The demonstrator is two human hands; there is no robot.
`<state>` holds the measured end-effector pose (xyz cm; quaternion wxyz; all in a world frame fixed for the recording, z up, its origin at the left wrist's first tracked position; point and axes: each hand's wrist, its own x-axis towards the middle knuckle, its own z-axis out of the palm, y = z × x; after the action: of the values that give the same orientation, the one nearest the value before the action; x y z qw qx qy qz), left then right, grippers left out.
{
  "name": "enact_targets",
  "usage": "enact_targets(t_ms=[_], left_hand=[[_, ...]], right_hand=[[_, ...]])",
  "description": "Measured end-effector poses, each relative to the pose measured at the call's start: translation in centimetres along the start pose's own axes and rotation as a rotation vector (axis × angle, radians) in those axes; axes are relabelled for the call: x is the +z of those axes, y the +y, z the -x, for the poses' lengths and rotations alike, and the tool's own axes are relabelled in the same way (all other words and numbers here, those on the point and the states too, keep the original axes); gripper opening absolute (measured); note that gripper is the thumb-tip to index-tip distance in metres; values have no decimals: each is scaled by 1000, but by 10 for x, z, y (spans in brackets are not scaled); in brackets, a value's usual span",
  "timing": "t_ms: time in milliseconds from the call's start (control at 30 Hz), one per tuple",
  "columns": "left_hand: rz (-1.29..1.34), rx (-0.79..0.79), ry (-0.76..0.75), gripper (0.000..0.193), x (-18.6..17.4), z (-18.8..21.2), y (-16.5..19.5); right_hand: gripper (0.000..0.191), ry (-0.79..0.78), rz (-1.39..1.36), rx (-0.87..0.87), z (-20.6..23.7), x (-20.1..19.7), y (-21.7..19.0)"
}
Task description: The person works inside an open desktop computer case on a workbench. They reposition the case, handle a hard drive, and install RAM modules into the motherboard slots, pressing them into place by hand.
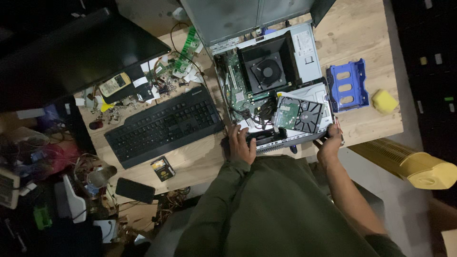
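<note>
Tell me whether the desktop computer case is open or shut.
Open. The computer case lies on the table with its side panel off, so the black fan, green motherboard and hard drive show.

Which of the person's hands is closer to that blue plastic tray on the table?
The right hand. It grips the near right corner of the open computer case, just below the blue tray. The left hand rests at the case's near left corner, beside the keyboard, much farther away.

Cut off by the top edge: the raised side panel (238, 16) of the open computer case (304, 52). Hidden under the left hand (241, 145): the case's front corner. Too dark to tell apart: clutter (43, 190) at far left. Blurred: right hand (329, 145) fingertips.
</note>
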<state>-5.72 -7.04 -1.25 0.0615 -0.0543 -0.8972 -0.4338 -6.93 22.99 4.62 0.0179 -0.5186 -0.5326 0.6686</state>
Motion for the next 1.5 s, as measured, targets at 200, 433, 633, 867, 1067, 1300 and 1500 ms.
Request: enact_targets(t_ms=[200,433,633,867,1067,1300,1500], left_hand=[[-35,-12,-32,45,1,1,-3],[58,-105,-13,42,3,-3,0],[-141,37,33,45,-11,-10,9],[-131,-89,-32,48,-7,-10,6],[-165,-143,-41,50,-9,-14,6],[-172,-137,-83,52,-18,-24,10],[-251,-62,-52,59,-21,-35,21]], right_hand=[[46,-22,19,-37,-3,0,5],[57,115,446,-614,-4,-3,-18],[34,-10,477,-860,-47,51,-131],[30,-542,165,-281,-165,187,-237],[22,-832,252,-134,-232,279,-241],[21,-861,434,-140,-264,316,-225],[21,-878,455,-147,-281,326,-206]])
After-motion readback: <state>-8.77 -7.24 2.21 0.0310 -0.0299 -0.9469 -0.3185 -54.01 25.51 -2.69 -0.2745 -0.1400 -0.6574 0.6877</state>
